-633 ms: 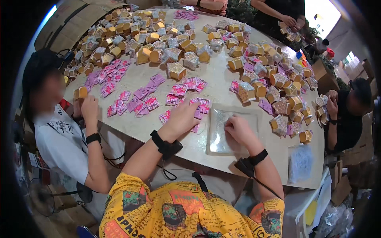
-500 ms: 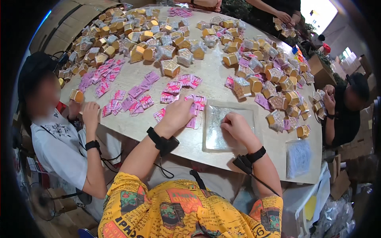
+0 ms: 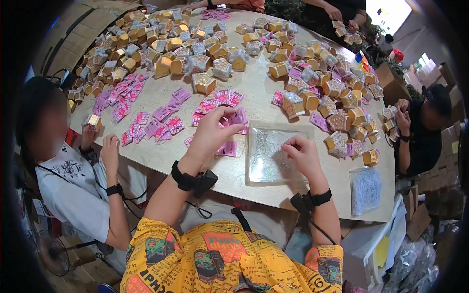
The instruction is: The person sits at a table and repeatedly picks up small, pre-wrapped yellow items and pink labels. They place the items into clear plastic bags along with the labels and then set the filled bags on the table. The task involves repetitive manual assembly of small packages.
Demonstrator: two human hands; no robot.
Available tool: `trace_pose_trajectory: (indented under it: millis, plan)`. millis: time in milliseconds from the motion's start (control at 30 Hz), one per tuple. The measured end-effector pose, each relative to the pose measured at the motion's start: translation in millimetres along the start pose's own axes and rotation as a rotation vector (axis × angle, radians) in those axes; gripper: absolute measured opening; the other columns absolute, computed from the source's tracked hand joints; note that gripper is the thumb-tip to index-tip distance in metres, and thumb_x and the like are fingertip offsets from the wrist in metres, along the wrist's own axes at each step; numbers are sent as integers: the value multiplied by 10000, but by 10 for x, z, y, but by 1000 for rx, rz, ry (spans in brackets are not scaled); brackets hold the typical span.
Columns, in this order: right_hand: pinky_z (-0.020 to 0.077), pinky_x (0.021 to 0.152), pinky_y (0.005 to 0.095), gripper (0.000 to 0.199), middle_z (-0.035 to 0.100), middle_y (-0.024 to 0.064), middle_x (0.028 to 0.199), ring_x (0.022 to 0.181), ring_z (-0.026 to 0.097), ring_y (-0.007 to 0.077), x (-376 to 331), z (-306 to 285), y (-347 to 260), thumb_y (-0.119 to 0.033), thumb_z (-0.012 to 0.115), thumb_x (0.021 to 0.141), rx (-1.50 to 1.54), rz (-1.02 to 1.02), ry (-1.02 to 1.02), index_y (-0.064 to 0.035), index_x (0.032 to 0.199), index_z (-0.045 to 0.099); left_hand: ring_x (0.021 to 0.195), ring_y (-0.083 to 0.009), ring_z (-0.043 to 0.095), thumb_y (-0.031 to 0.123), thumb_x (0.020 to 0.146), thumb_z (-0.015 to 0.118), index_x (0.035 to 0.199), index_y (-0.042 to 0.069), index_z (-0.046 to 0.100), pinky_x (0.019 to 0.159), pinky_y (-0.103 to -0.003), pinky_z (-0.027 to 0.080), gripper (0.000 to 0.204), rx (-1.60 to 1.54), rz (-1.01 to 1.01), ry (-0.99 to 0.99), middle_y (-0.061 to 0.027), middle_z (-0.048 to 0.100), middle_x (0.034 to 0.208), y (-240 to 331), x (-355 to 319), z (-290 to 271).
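My left hand [image 3: 211, 136] is raised over the table, thumb and forefinger closed on a small pink card tag [image 3: 239, 117]. Just below it, another pink tag [image 3: 227, 148] lies on the table. My right hand [image 3: 302, 155] is pinched above the right side of a shallow clear tray [image 3: 250, 171]. Fine thread-like strands [image 3: 271, 149] lie in that tray. Whatever the right fingertips hold, if anything, is too small to make out. Close beyond my left hand are several loose pink tags [image 3: 222, 99].
Gold house-shaped pieces [image 3: 202, 83], many in bubble wrap, crowd the far table; another heap [image 3: 337, 88] with tags lies to the right. A clear bag of pale strands [image 3: 366, 191] sits near the right edge. A person [image 3: 73, 166] works at my left; others work around the table.
My left hand has lifted slightly, with a pink tag now showing between its fingers. My right hand has shifted a little to the right over the tray, still pinched.
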State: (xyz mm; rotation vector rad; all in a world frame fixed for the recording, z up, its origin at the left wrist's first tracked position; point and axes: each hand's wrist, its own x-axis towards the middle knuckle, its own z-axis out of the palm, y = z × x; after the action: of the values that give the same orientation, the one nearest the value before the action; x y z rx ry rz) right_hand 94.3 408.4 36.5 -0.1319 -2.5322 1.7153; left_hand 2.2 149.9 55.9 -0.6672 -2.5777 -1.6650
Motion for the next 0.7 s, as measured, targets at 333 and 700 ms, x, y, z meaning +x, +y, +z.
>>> trace_pose_trajectory:
  millis: [333, 700]
  plan:
    - [442, 523, 218, 70, 606, 32, 675, 580, 554, 80, 14, -11, 28, -40, 664, 823, 318, 46, -38, 15, 821, 622, 749, -95, 603, 270, 921, 592, 1065, 19, 611, 637, -223, 488, 289, -704, -385, -228, -41, 641, 896, 56, -39, 193]
    - [487, 573, 243, 103, 642, 55, 770, 642, 608, 108, -76, 168, -372, 1, 667, 806, 407, -24, 24, 15, 889, 607, 727, -165, 628, 287, 967, 513, 1042, 30, 589, 633, -283, 554, 277, -1222, -613, -208, -83, 637, 852, 38, -37, 435]
